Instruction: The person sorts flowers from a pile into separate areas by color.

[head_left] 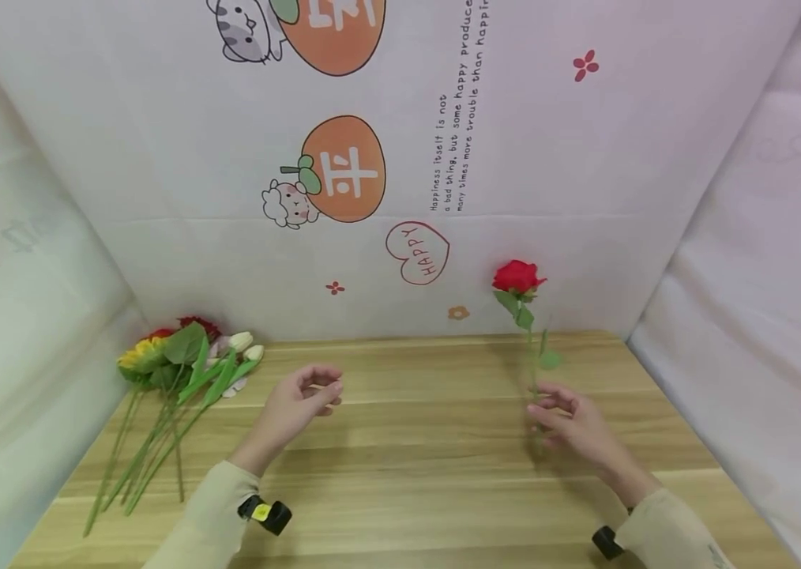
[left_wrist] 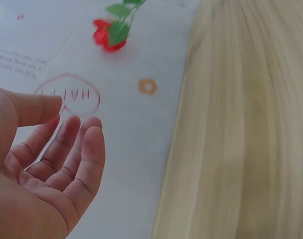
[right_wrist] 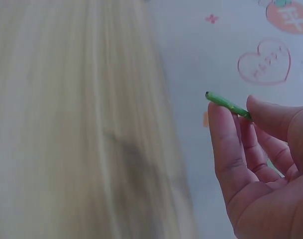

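Note:
An artificial red rose [head_left: 517, 278] stands upright above the right side of the table, its green stem pinched between the thumb and fingers of my right hand [head_left: 571, 423]. In the right wrist view the cut lower end of the stem [right_wrist: 226, 104] sticks out past the fingertips. My left hand [head_left: 301, 399] hovers over the left middle of the table with fingers loosely curved and nothing in them. The left wrist view shows that hand [left_wrist: 51, 159] with a gap between thumb and fingers, and the rose's bloom [left_wrist: 110, 37] beyond it.
A pile of artificial flowers lies at the table's left: a yellow sunflower [head_left: 143, 356], white tulips [head_left: 240, 342] and dark red blooms, stems toward the front. The wooden table [head_left: 400, 458] is bounded by a printed white cloth [head_left: 535, 158] behind and pale cloth walls at both sides.

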A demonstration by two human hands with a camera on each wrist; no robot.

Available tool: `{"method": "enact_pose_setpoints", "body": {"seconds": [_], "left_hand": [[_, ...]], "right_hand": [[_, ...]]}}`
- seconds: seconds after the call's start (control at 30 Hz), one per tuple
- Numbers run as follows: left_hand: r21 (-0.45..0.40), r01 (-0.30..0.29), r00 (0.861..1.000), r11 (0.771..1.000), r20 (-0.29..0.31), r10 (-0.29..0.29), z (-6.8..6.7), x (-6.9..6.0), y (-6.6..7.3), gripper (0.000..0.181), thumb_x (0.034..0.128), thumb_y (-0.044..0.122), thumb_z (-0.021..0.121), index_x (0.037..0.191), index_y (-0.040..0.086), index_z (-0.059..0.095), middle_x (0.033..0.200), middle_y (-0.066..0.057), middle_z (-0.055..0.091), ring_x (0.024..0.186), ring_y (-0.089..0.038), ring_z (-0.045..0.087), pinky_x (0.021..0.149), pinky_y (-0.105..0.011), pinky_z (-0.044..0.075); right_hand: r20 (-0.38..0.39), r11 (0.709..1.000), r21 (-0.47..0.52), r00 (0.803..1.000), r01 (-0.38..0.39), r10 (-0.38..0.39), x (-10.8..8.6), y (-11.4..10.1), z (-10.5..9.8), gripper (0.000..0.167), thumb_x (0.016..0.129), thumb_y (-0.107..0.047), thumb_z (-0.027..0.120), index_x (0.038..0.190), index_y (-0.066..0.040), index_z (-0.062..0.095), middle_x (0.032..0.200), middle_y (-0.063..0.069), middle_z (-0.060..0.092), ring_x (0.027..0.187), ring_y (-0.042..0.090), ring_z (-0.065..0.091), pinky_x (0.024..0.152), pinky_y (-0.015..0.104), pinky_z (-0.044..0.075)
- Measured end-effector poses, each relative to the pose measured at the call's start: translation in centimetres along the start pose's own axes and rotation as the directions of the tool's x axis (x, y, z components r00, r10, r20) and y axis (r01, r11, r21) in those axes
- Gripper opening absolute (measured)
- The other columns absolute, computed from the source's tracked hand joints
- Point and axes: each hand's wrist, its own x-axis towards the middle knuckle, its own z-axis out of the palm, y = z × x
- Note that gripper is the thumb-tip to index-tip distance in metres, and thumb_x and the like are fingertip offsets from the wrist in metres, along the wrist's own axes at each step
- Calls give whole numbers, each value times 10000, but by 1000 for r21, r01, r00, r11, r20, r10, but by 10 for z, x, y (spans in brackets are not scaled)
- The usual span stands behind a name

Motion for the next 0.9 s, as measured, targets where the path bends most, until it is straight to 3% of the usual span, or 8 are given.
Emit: {"method": "enact_pose_setpoints", "body": {"seconds": [0.27, 0.57, 0.9], "left_hand": [[46, 37, 997, 998, -75, -34, -43, -24, -24, 329, 993, 173, 686, 1235, -38, 613, 1138, -195, 650, 932, -231, 683, 779, -336, 610], [148, 34, 991, 988, -131, -14, -88, -43, -31, 361, 1013, 213, 661, 1266, -35, 593, 1170, -204, 641, 966, -221, 685, 777, -309, 609], [229, 108, 980, 968, -188, -65, -126, -57, -42, 400, 1024, 258, 644, 1296, -27, 576, 1135, -136, 658, 959, -161, 685, 779, -307, 611]], "right_hand": [[-45, 993, -105, 998, -56, 52, -4, 21, -33, 665, 976, -219, 710, 1488, 58, 388, 1250, 245, 545, 911, 292, 683, 732, 378, 629], [-34, 972, -214, 995, -94, 89, -9, 35, -62, 664, 988, -207, 695, 1460, 130, 372, 1214, 260, 567, 939, 274, 665, 717, 388, 632], [-26, 948, -286, 990, -140, 138, -4, 39, -81, 653, 995, -193, 682, 1434, 171, 364, 1196, 291, 589, 885, 271, 680, 691, 395, 632]]}}
